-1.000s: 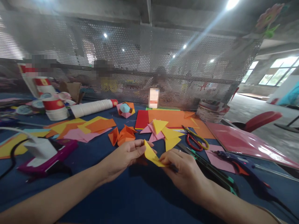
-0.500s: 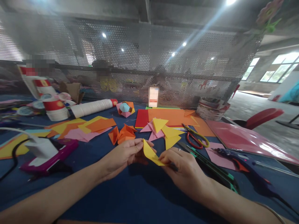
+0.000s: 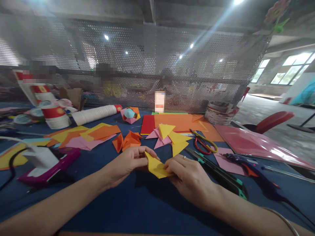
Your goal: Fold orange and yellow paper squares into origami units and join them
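My left hand (image 3: 128,165) pinches one end of a folded piece of yellow paper (image 3: 155,166) while my right hand (image 3: 190,178) pinches the other, so the paper sits between my fingers over the blue table (image 3: 137,209). Just beyond my fingertips lie yellow triangles (image 3: 180,140), one overlapping some pink triangles (image 3: 161,140), and past my left fingers is folded orange paper (image 3: 131,140). Right of my right fingers lies a box cutter (image 3: 219,173), with scissors (image 3: 203,150) behind it and a glue gun (image 3: 258,172) farther out. Well left of my left fingers is a purple power strip (image 3: 71,155).
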The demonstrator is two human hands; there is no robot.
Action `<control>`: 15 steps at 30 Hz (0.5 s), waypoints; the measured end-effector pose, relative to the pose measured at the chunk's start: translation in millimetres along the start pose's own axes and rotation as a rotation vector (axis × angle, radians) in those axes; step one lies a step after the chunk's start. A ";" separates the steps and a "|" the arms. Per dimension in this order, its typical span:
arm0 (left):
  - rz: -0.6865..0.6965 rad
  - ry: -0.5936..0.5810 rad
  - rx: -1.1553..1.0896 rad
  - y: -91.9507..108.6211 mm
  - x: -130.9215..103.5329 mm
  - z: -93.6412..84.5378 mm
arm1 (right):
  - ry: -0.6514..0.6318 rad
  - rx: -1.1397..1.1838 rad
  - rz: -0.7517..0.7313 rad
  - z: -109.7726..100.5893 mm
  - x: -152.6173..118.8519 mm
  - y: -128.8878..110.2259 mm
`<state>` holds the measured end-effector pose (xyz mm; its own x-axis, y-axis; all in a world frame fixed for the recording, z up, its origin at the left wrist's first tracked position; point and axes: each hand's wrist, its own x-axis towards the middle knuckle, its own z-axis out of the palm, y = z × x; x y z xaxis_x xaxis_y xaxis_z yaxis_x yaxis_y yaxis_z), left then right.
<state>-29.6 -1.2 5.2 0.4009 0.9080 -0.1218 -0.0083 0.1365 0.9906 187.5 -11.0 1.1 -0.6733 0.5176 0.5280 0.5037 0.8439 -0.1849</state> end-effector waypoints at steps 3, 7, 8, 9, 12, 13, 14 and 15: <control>0.013 0.027 0.024 -0.4 1.3 -1.5 | -0.024 -0.010 0.012 -1.1 1.2 -2.6; 0.021 0.061 0.064 -1.3 3.4 -3.0 | -0.059 0.012 0.045 -10.1 4.3 -10.5; 0.022 0.067 0.077 -1.6 3.8 -3.2 | -0.072 0.035 0.059 -12.3 4.7 -12.4; 0.023 0.069 0.089 -1.8 4.1 -3.4 | -0.084 0.058 0.082 -13.7 4.9 -13.9; 0.028 0.075 0.126 -2.4 4.7 -3.8 | -0.072 0.097 0.180 -11.4 3.7 -14.4; 0.030 0.077 0.136 -2.5 4.7 -4.0 | -0.055 0.093 0.211 -8.8 3.0 -13.3; 0.032 0.079 0.145 -2.5 4.6 -4.2 | -0.038 0.085 0.231 -5.8 2.4 -11.7; 0.033 0.081 0.152 -2.5 4.3 -4.5 | -0.027 0.074 0.243 -2.9 2.0 -9.8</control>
<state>-32.0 4.3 1.9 0.3274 0.9409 -0.0872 0.1207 0.0499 0.9914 182.8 -18.6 6.4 -0.5520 0.7095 0.4381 0.6125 0.7015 -0.3644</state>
